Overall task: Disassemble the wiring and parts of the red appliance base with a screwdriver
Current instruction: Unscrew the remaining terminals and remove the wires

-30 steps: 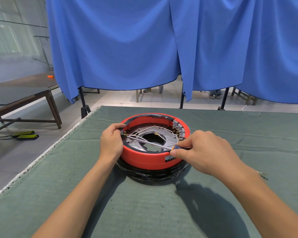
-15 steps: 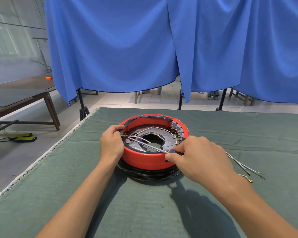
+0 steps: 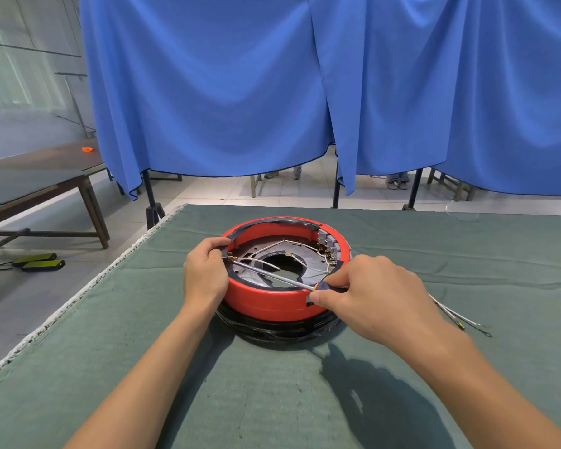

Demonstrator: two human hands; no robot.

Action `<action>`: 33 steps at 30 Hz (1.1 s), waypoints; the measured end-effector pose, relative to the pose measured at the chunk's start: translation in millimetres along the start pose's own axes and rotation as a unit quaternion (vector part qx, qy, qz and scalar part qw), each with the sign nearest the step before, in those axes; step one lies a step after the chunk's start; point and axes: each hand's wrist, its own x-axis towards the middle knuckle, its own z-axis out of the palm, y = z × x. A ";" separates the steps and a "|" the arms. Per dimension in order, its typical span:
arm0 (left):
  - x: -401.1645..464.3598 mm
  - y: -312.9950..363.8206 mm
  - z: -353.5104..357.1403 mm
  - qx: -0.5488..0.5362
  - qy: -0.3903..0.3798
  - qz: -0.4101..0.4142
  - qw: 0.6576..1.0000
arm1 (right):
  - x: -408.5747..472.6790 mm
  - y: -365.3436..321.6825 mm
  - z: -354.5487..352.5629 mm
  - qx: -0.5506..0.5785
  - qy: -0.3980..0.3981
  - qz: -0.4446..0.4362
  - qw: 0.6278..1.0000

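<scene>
Red appliance base [image 3: 272, 303] sits open side up on the green cloth-covered table [image 3: 110, 367], on top of a black ring [image 3: 282, 328] wrapped in glossy film. Left hand [image 3: 204, 277] grips the base's left rim, fingers curled over the edge, thumb on the outer wall. Right hand [image 3: 370, 299] at the base's near right rim, fingers closed round the handle of the screwdriver [image 3: 272, 275]; only a bit of orange-and-black handle shows past the fingertips. Shaft runs across the base's open centre toward its left inner wall, tip at a brass terminal [image 3: 230, 258] beside the left hand's fingers; whether the tip is seated in a screw is not clear at this range. White wires [image 3: 272, 246] loop across the grey metal plate inside the base to a row of connectors on its far right inner wall. Right of the base, loose wires [image 3: 460, 320] with ring ends lie on the cloth. Beyond the base, blue curtains [image 3: 208, 92] hang on stands.
</scene>
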 end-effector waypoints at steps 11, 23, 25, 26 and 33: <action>0.4 -0.8 0.2 0.003 0.000 0.002 1.000 | -0.6 -1.4 1.4 -0.010 -0.001 0.008 1.000; 1.4 -3.0 2.4 -0.003 0.008 0.006 1.000 | 2.4 -11.3 5.3 -0.049 0.020 -0.002 0.999; 1.5 -3.0 2.3 -0.002 0.010 0.006 1.000 | 3.1 -13.3 7.2 -0.052 0.029 -0.004 0.998; 1.4 -3.4 2.3 -0.002 0.010 0.006 1.000 | 3.6 -13.2 7.8 -0.051 0.030 -0.004 0.998; 2.4 -4.4 2.8 -0.006 0.009 0.004 1.000 | 3.1 -7.5 4.1 -0.045 0.023 0.008 0.999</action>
